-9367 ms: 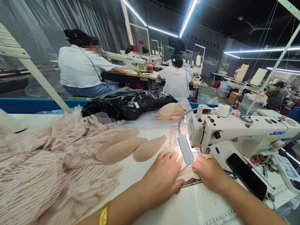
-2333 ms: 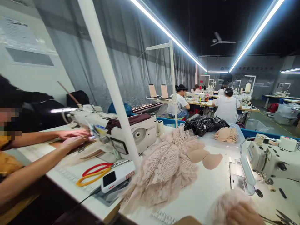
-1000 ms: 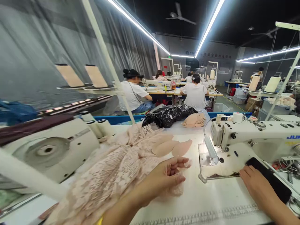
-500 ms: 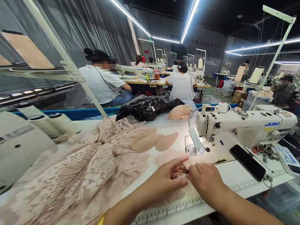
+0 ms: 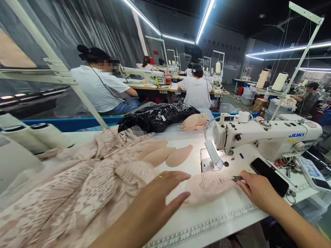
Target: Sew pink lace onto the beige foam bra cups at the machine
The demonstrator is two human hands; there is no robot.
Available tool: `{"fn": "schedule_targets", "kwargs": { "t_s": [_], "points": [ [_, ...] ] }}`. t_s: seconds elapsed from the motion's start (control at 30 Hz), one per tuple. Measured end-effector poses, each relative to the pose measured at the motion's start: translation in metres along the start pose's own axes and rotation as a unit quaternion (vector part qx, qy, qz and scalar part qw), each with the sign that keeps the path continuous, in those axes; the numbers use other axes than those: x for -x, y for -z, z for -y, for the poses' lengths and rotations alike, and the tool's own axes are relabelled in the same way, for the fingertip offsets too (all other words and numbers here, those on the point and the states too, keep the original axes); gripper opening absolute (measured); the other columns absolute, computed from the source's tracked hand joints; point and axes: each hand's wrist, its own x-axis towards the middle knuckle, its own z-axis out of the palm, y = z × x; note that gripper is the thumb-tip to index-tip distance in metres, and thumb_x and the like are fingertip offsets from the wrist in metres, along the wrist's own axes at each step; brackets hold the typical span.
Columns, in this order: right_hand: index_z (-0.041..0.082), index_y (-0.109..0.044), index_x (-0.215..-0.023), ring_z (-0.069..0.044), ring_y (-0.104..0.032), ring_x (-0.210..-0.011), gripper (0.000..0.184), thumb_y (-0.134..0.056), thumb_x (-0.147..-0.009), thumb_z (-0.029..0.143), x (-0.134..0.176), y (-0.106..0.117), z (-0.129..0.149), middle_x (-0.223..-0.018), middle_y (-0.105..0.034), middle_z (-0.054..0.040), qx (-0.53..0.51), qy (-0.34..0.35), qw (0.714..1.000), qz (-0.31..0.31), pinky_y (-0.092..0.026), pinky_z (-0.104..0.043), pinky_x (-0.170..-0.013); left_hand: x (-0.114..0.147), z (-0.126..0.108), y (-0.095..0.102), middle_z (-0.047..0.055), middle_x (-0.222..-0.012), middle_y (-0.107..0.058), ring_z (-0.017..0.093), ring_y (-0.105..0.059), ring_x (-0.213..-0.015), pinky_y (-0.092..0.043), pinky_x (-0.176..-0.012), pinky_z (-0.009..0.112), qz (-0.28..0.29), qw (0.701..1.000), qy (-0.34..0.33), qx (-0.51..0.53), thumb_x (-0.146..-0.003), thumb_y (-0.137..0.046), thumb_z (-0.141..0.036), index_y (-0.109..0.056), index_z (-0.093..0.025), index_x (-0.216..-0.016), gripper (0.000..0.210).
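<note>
My right hand grips a pair of thread snips, whose points lie at the right end of a small pink lace piece. That piece rests on the white table in front of the sewing machine's needle plate. On the other side of it is my left hand, thumb and forefinger spread, with nothing visible between them; its other fingers are hidden. Several beige cup-shaped pads lie beyond this hand, beside a heap of pink lace fabric.
A white sewing machine stands at the right, its small lamp lit. By it lie a black phone and a device with a keypad. At the back sit a black plastic bag and more beige pads. Co-workers sit beyond.
My hands were close together over the lace piece and have moved apart. The right hand has gone right with the snips; the left has moved left. The view has shifted slightly.
</note>
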Motion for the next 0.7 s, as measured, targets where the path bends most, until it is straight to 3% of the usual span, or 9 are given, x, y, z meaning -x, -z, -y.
{"fn": "schedule_targets", "kwargs": {
  "t_s": [0.13,0.23,0.3,0.37,0.4,0.47,0.53,0.6,0.7],
  "points": [
    [0.019,-0.066,-0.108,-0.028,-0.076,-0.074,0.017,-0.054,-0.111,0.03,-0.002,0.012,-0.009,-0.083,-0.077,-0.0065,-0.024,-0.057,0.998,0.029,-0.041,-0.032,-0.062,-0.018,-0.039,-0.063,0.01,-0.132,-0.075,0.034,-0.067,-0.124,-0.053,-0.106,0.049,0.14,0.987,-0.008,0.078,-0.09,-0.075,-0.031,-0.067,-0.024,-0.135,0.047],
    [0.017,-0.072,-0.118,-0.038,-0.074,-0.106,0.019,-0.065,-0.106,0.03,0.002,0.019,-0.016,-0.113,-0.078,-0.0177,-0.05,-0.066,0.997,-0.003,-0.053,-0.047,-0.089,-0.034,-0.057,-0.069,0.008,-0.1,-0.073,0.031,-0.067,-0.098,-0.052,-0.089,0.044,0.205,0.971,0.025,0.123,-0.092,-0.06,-0.024,-0.068,-0.02,-0.097,0.01],
    [0.019,-0.069,-0.135,-0.043,-0.062,-0.134,0.041,-0.075,-0.1,0.04,0.004,0.022,-0.008,-0.142,-0.069,-0.0214,-0.162,-0.037,0.986,-0.031,-0.045,-0.059,-0.111,-0.038,-0.062,-0.06,0.004,-0.087,-0.066,0.025,-0.061,-0.084,-0.048,-0.076,0.036,0.205,0.945,0.077,0.243,-0.096,-0.057,-0.034,-0.061,-0.021,-0.085,0.017],
    [0.024,-0.063,-0.144,-0.041,-0.055,-0.143,0.062,-0.08,-0.094,0.057,0.003,0.021,0.011,-0.154,-0.062,-0.0182,-0.368,-0.01,0.93,-0.008,-0.042,-0.056,-0.118,-0.035,-0.063,-0.047,0.0,-0.081,-0.061,0.02,-0.056,-0.075,-0.044,-0.067,0.029,0.195,0.872,0.151,0.423,-0.092,-0.068,-0.051,-0.059,-0.022,-0.086,0.031],
    [0.025,-0.063,-0.143,-0.038,-0.058,-0.139,0.068,-0.081,-0.09,0.064,0.001,0.019,0.024,-0.15,-0.064,-0.0162,-0.483,-0.004,0.875,0.023,-0.046,-0.052,-0.115,-0.032,-0.061,-0.041,-0.001,-0.079,-0.06,0.018,-0.055,-0.072,-0.043,-0.064,0.027,0.188,0.823,0.187,0.502,-0.087,-0.076,-0.055,-0.06,-0.022,-0.086,0.037],
    [0.024,-0.064,-0.133,-0.032,-0.069,-0.121,0.068,-0.08,-0.087,0.072,-0.007,0.011,0.05,-0.129,-0.074,-0.0111,-0.675,-0.02,0.732,0.09,-0.054,-0.044,-0.103,-0.023,-0.056,-0.034,-0.002,-0.078,-0.063,0.015,-0.056,-0.069,-0.043,-0.061,0.023,0.162,0.741,0.247,0.603,-0.077,-0.09,-0.053,-0.062,-0.021,-0.085,0.043],
    [0.023,-0.065,-0.116,-0.025,-0.072,-0.102,0.059,-0.082,-0.087,0.071,-0.017,0.001,0.071,-0.109,-0.076,-0.0056,-0.755,-0.044,0.645,0.105,-0.053,-0.036,-0.093,-0.015,-0.05,-0.032,0.001,-0.083,-0.07,0.017,-0.062,-0.073,-0.049,-0.064,0.024,0.134,0.686,0.302,0.648,-0.07,-0.098,-0.048,-0.068,-0.02,-0.088,0.044],
    [0.022,-0.062,-0.103,-0.02,-0.068,-0.092,0.054,-0.082,-0.087,0.069,-0.025,-0.005,0.082,-0.098,-0.072,-0.0019,-0.765,-0.046,0.632,0.114,-0.05,-0.032,-0.088,-0.01,-0.045,-0.034,0.005,-0.09,-0.076,0.022,-0.07,-0.083,-0.056,-0.073,0.028,0.119,0.643,0.345,0.673,-0.066,-0.101,-0.048,-0.074,-0.019,-0.094,0.048],
    [0.022,-0.058,-0.09,-0.018,-0.059,-0.083,0.051,-0.077,-0.09,0.07,-0.032,-0.007,0.086,-0.086,-0.063,0.0013,-0.717,-0.036,0.684,0.126,-0.045,-0.03,-0.08,-0.009,-0.043,-0.039,0.003,-0.081,-0.076,0.02,-0.07,-0.077,-0.056,-0.068,0.025,0.088,0.623,0.387,0.674,-0.059,-0.106,-0.044,-0.074,-0.019,-0.087,0.05]
  ]
}}
